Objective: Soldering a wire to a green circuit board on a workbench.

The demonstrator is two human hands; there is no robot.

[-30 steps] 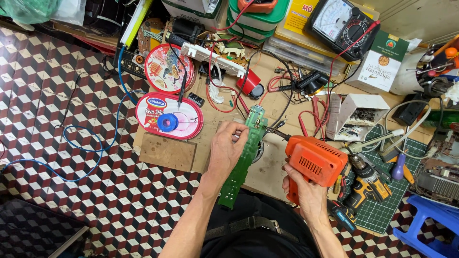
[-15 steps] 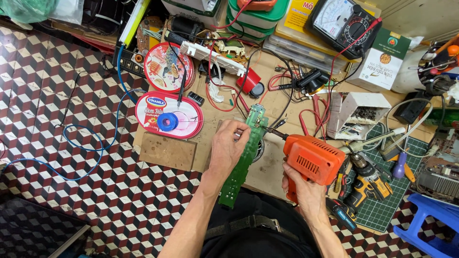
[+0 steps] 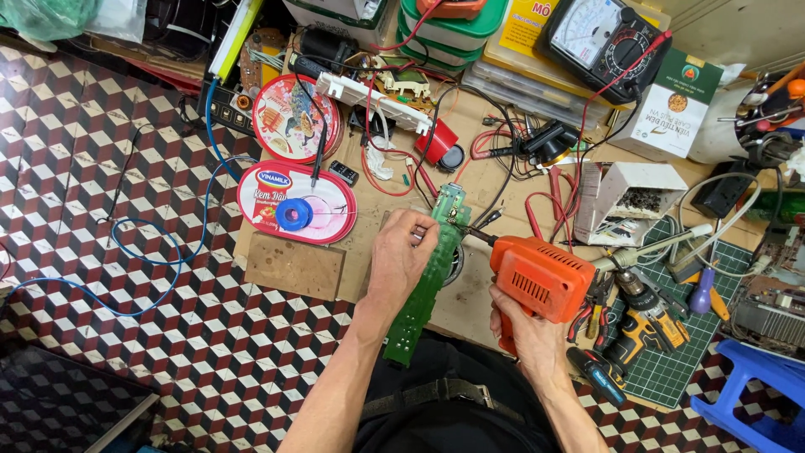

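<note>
We see our left hand (image 3: 402, 260) pressed down on a long green circuit board (image 3: 428, 285), fingers curled over its left edge and closed on it, holding it flat on the desk (image 3: 470, 310). The board lies tilted, its far end pointing up toward the tangle of wires and its near end hanging over the desk's front edge above our lap. Our right hand (image 3: 524, 335) is wrapped tight around the grip of an orange drill (image 3: 537, 277), fingers fully closed on the handle. The drill points left, and its thin bit meets the upper part of the board just beside our left fingertips.

Left of the board a bare wooden block (image 3: 293, 264) lies on the desk, and beyond it sit two round lids: a pink one (image 3: 327, 205) with a blue roll of tape (image 3: 293, 214) on it, and a red one (image 3: 293, 117) farther back. Red and black wires (image 3: 503, 159) run across the middle of the desk toward a black dial meter (image 3: 599, 38) at the back. To the right of the drill stands an open white box (image 3: 629, 197), and near it a green cutting mat (image 3: 671, 369) carries a yellow-and-black cordless drill (image 3: 641, 323) and small hand tools. A blue cable (image 3: 159, 252) loops over the patterned tile floor (image 3: 101, 168) on the left.
</note>
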